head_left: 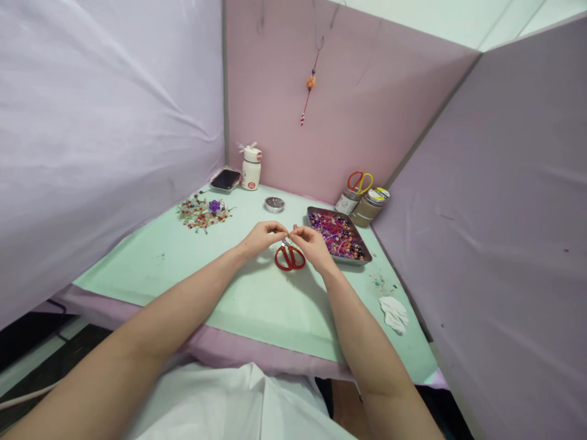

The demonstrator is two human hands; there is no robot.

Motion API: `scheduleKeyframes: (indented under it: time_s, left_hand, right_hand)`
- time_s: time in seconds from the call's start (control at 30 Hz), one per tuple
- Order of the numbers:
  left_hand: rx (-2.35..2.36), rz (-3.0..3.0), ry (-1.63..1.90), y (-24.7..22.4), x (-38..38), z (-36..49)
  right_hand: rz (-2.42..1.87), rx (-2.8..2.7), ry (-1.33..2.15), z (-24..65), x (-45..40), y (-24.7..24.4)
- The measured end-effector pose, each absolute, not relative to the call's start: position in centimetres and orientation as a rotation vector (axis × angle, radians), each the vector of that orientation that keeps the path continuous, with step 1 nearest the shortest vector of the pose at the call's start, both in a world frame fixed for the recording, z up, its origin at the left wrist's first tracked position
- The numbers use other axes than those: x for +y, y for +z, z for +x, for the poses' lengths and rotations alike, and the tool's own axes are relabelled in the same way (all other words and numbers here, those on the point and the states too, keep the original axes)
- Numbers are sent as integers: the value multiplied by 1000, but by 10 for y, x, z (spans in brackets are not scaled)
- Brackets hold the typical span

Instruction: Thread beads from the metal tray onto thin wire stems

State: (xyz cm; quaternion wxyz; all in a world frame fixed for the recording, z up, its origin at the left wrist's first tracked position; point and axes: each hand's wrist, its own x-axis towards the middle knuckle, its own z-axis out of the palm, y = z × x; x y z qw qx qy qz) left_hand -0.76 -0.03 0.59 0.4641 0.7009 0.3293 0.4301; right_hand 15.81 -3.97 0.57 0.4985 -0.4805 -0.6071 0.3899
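My left hand (262, 237) and my right hand (312, 245) meet fingertip to fingertip above the middle of the table. Both are closed in a pinch, and whatever sits between the fingers is too small to make out. Just below them lies a pair of red-handled scissors (290, 266), its blades partly covered by the hands. Close beyond my right hand stands a dark metal tray (352, 261) full of purple, red and orange beads (337, 232).
At left lies a pile of beaded strands (202, 214). Behind are a round tin (274, 205), a white bottle (251, 168) and a phone (226, 179). Jars (369, 208) with more scissors (360, 181) stand back right. A beaded cord (310, 82) hangs above; a white cloth (393, 315) lies right.
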Motion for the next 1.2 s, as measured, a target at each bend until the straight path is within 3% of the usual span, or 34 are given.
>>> scheduleKeyframes:
  time_s: [0.63, 1.2]
  left_hand:
    - [709, 1517, 884, 5, 1, -9]
    - [611, 1262, 988, 14, -3, -11]
  right_hand:
    - [-1112, -1595, 677, 161, -38, 3]
    - [-1299, -1782, 372, 161, -34, -12]
